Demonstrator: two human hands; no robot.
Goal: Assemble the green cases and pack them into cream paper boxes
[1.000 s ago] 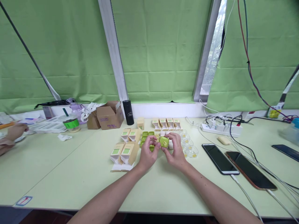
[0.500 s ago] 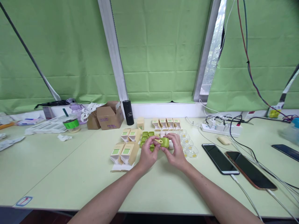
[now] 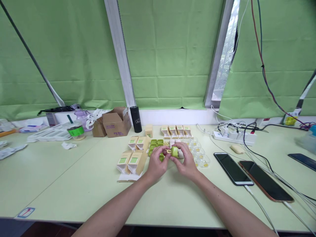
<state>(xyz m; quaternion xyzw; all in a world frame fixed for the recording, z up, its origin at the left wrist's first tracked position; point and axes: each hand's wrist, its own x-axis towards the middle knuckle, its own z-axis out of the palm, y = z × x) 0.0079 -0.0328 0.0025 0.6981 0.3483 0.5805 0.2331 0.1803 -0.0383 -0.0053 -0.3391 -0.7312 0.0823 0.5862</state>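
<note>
Over the middle of the table, my right hand (image 3: 183, 160) is closed on a small rounded green container (image 3: 174, 151), its fingers on the top and thumb underneath. Against the container's left side is a small yellow piece with a loop (image 3: 169, 151). The fingertips of my left hand (image 3: 157, 163) pinch this piece; whether they also press on the container is hidden. Behind my hands lie several square green cups (image 3: 153, 142) and some pale pinkish-white pieces (image 3: 172, 141), partly covered by my fingers. Clear plastic covers with yellow dots (image 3: 201, 154) lie beside my right hand.
Open small cartons (image 3: 134, 160) stand left of my hands, another row of cartons (image 3: 176, 131) behind. A black bottle (image 3: 135, 119) and a cardboard box (image 3: 117, 123) stand at the back. Two phones (image 3: 233, 168) on cables and a power strip (image 3: 234, 136) are to the right.
The green container has turned in my fingers and shows a shorter side. The yellow looped piece now points left toward my left fingertips. Both hands stay in about the same place.
</note>
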